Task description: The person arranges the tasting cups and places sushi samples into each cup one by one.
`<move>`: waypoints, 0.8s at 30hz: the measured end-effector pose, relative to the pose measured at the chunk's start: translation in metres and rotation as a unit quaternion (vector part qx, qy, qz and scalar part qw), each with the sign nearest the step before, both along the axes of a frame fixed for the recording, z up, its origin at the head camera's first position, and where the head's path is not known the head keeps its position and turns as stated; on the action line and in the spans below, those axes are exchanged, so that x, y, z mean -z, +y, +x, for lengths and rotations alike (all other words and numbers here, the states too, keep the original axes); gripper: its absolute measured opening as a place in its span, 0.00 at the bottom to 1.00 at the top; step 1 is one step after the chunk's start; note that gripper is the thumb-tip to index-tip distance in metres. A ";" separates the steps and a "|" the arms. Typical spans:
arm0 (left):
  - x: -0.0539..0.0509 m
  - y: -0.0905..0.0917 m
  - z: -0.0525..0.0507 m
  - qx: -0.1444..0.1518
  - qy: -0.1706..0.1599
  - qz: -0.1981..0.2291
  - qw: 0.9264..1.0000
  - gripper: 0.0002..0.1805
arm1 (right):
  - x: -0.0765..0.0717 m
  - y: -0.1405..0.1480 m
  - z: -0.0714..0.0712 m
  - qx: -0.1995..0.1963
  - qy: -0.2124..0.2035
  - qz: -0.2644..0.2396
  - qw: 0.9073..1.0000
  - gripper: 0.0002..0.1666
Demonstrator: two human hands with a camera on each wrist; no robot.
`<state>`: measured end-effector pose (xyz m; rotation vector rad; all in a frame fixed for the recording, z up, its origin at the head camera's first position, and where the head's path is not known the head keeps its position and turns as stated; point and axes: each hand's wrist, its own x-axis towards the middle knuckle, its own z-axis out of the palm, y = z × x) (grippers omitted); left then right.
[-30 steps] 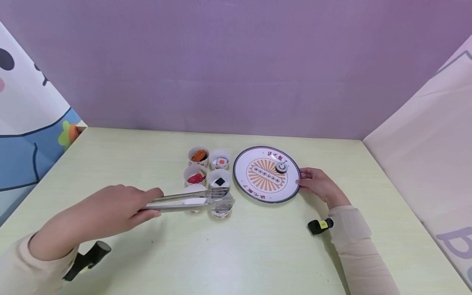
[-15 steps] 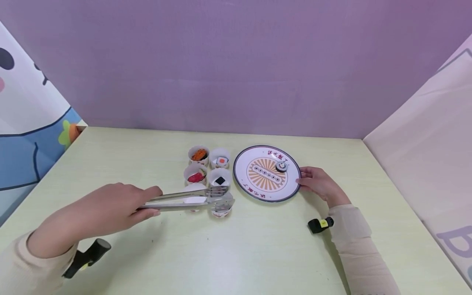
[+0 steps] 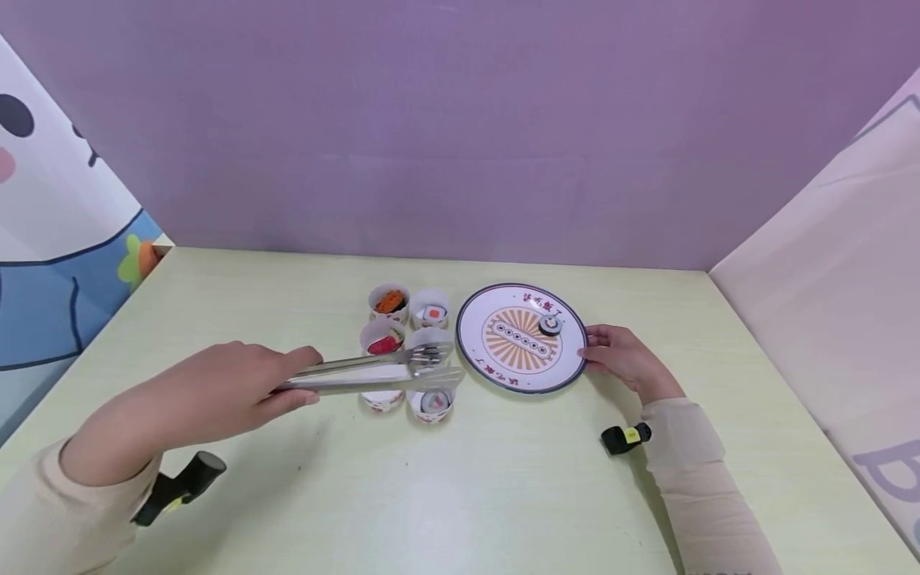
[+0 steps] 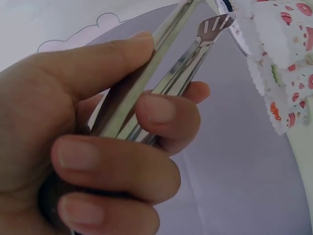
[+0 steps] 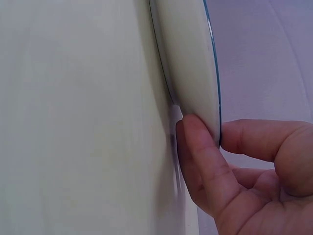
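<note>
My left hand (image 3: pixel 216 390) grips a pair of metal tongs (image 3: pixel 359 374), their slotted ends apart over the right column of paper cups. In the left wrist view, fingers and thumb wrap the tongs' arms (image 4: pixel 142 85), and nothing shows between the tips. Under the tongs, a front cup holds a pale roll-shaped piece (image 3: pixel 434 402); the cup behind is partly covered. My right hand (image 3: pixel 627 359) pinches the right rim of a round white plate (image 3: pixel 470 335), thumb above and fingers beneath, as the right wrist view shows. On the plate sits one dark-edged sushi roll (image 3: pixel 549 325).
Other cups hold an orange-topped piece (image 3: pixel 390 301), a red-topped piece (image 3: pixel 384 345) and a white piece with an orange centre (image 3: pixel 433 313). The cups stand close together left of the plate. A purple backdrop (image 3: pixel 446 144) rises behind the pale table (image 3: pixel 460 495).
My left hand and the tongs have moved slightly away from me, so the tips now cover the middle right cup and the front right cup's piece shows. The right hand stays on the plate.
</note>
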<state>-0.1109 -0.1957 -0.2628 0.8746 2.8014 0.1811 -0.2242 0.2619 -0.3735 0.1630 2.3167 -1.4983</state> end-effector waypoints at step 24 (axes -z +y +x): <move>0.002 0.046 -0.028 -0.008 0.050 0.039 0.998 0.22 | 0.002 0.001 -0.001 -0.001 0.003 0.010 1.000 0.33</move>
